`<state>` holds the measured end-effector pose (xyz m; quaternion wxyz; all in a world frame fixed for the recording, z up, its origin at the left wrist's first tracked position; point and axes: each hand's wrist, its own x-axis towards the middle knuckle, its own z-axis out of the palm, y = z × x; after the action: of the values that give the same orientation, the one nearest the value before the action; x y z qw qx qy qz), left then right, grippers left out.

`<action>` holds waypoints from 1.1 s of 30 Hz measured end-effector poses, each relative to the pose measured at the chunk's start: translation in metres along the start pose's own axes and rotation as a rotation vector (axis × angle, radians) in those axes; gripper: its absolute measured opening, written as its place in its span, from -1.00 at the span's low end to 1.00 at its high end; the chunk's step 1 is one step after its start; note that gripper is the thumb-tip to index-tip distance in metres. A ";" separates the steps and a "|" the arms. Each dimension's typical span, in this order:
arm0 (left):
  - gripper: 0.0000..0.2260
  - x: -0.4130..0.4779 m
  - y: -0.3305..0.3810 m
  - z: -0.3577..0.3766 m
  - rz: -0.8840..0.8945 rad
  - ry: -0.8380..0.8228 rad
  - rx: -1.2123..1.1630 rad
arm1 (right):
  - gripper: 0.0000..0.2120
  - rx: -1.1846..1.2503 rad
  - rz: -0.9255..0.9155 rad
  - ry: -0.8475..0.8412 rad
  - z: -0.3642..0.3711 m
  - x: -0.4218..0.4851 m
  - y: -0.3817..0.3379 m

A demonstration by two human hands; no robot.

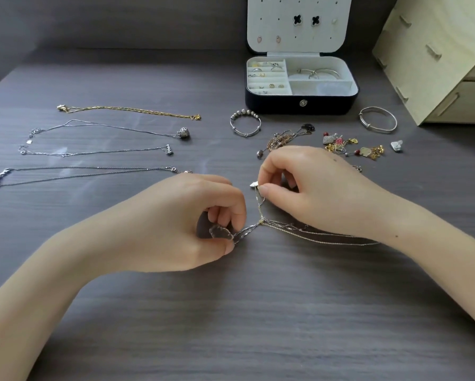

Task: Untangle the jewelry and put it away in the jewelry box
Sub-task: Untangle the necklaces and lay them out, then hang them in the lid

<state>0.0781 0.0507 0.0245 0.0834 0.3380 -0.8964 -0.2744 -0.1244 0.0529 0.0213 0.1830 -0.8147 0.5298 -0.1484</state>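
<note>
**Two hands pinch a knot of chains at mid-bench**

On the left of the bench [231,312], four necklaces lie stretched out one behind another, well apart, each with its long axis left to right. Farthest is a gold necklace [129,111], then a silver necklace [115,127] with a round pendant at its right end, a thin silver chain [93,153] and a dark chain [88,171].

The left hand [181,224] rests on the bench in front of them. Its fingers [237,213] are curled, thumb and forefinger pinching the tangled chains [261,222] just beside a flat grey pendant [220,231]. From that pinch the strands run right to a small knot. One strand rises to the right hand [313,188], and the others trail right under its wrist.

The right hand's fingers [269,191] are also curled, pinching the rising strand just below a small pale charm [254,184].

Behind the hands lie a beaded bangle [245,123] and a second heap of chains [283,138]. Beyond these stands the jewelry box [302,104], open with its lid upright.

Farther right are a heap of charms [351,148], a plain bangle [378,119], a pale stone piece [396,146] and a wooden drawer unit [437,64].
</note>
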 end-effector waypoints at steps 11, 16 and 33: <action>-0.84 0.003 0.004 0.017 -0.033 0.175 0.098 | -0.76 0.017 -0.041 -0.173 -0.010 -0.017 0.005; -0.95 0.002 0.007 0.019 -0.030 0.175 0.083 | -0.78 -0.017 -0.023 -0.227 -0.019 -0.022 0.008; -0.83 0.010 0.009 0.024 0.078 0.216 0.181 | -0.76 -0.029 -0.034 -0.120 -0.024 -0.022 0.010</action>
<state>0.0575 0.0601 0.0091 0.1593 0.3368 -0.9156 -0.1511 -0.1518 0.0657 0.0372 0.2000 -0.8337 0.5060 -0.0945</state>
